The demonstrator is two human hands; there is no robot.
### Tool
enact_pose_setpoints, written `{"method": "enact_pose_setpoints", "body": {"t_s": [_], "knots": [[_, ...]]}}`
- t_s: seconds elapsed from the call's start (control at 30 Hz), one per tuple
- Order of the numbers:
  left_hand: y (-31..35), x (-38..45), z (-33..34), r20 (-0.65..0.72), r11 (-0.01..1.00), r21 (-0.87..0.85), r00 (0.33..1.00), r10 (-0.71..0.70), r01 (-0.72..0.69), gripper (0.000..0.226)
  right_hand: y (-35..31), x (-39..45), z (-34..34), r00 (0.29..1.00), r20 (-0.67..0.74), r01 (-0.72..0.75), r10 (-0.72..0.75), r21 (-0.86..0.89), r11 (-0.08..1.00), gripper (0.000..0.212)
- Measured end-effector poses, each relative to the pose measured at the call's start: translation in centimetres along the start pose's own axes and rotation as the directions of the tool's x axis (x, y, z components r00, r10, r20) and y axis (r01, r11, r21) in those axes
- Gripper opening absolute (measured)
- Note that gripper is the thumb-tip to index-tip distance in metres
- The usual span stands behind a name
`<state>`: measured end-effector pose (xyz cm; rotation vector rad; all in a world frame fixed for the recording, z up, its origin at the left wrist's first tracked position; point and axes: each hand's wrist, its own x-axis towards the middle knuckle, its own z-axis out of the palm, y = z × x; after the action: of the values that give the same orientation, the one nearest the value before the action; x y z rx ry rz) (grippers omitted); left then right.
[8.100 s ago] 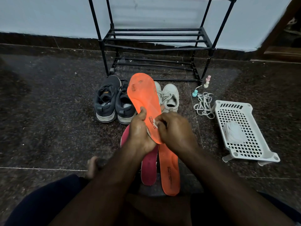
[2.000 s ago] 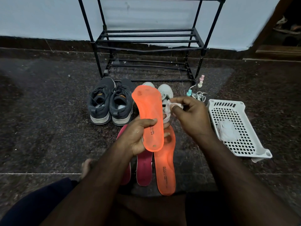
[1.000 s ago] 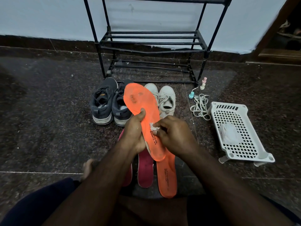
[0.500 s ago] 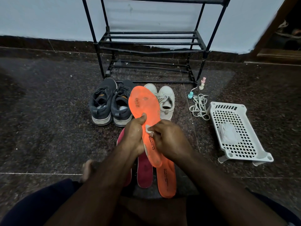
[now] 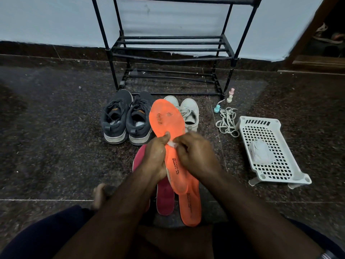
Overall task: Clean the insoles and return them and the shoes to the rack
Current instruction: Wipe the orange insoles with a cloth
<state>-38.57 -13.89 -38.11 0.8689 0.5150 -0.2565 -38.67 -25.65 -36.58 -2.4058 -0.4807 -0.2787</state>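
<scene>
My left hand [image 5: 155,156] grips an orange insole [image 5: 167,120] at its middle and holds it up, toe end pointing away, with dark smudges near the toe. My right hand [image 5: 194,154] pinches a small white wipe [image 5: 172,144] against the insole's face. On the floor under my hands lie a second orange insole [image 5: 190,206] and two pink insoles [image 5: 165,199]. A pair of dark grey sneakers [image 5: 127,118] and a pair of white sneakers [image 5: 189,114] stand in front of the black shoe rack [image 5: 168,49].
A white perforated plastic basket [image 5: 268,152] with a white wad inside lies on the floor at the right. Loose white laces [image 5: 226,120] and small pastel pegs [image 5: 229,96] lie beside the rack's right leg. My bare foot [image 5: 99,195] rests at lower left.
Two seconds ago my right hand held the wipe off the insole. It came down onto the insole's middle and now sits higher up the insole, close to my left thumb.
</scene>
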Motion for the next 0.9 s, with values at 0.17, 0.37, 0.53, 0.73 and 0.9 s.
{"method": "enact_pose_setpoints", "body": {"t_s": [0.17, 0.37, 0.53, 0.73, 0.9], "knots": [[0.0, -0.5, 0.2, 0.042, 0.997, -0.056, 0.998, -0.042, 0.044, 0.037, 0.2, 0.8, -0.1, 1.0, -0.011, -0.016, 0.015, -0.045, 0.999, 0.024], [0.6, -0.8, 0.5, 0.015, 0.995, -0.063, 0.997, -0.078, 0.079, 0.037, -0.2, -0.4, 0.0, 0.983, 0.158, 0.092, -0.091, -0.001, 0.996, 0.008], [0.5, -1.4, 0.8, 0.063, 0.997, -0.072, 0.997, -0.031, 0.036, 0.035, 0.8, 1.0, -0.1, 0.994, -0.055, 0.089, -0.092, -0.054, 0.995, 0.012], [0.6, -1.2, 0.9, 0.022, 0.993, -0.059, 0.995, -0.1, 0.102, 0.038, -0.7, -0.9, 0.4, 0.989, 0.063, 0.127, -0.132, 0.066, 0.99, 0.02], [0.5, -1.6, 1.0, 0.085, 0.994, -0.07, 0.994, -0.073, 0.079, 0.036, 0.3, 0.7, -0.5, 0.984, -0.122, 0.128, -0.126, 0.009, 0.992, 0.017]]}}
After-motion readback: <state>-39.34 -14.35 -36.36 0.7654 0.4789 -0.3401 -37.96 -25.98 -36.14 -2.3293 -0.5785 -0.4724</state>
